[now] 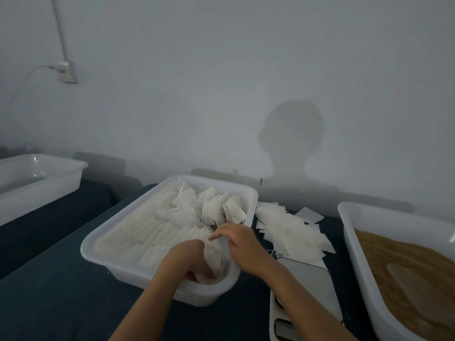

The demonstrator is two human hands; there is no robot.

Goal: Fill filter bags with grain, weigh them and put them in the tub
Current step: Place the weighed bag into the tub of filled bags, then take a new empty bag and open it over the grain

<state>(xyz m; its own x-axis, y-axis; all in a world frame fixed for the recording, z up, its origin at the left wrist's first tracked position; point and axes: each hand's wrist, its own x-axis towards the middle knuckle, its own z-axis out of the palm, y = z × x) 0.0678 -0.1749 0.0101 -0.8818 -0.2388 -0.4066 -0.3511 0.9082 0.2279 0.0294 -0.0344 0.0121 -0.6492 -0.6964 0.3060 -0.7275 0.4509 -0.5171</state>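
Observation:
A white tub [103, 244] in the middle of the dark table holds several filled filter bags [197, 212]. Over its near right corner my left hand [189, 259] grips a filled filter bag [214, 254], fingers curled round its lower part. My right hand [236, 239] pinches the top of the same bag. To the right of the tub, a heap of empty filter bags [290, 230] lies on the table. A white scale [307, 286] sits under my right forearm. At the far right, a white tub of brown grain [398, 262] holds a pale scoop [413, 281].
Another white tub [37, 183], with nothing visible in it, stands at the back left on a second dark surface. A wall socket with a plugged cable [66, 72] is on the wall above it. The wall rises close behind the table.

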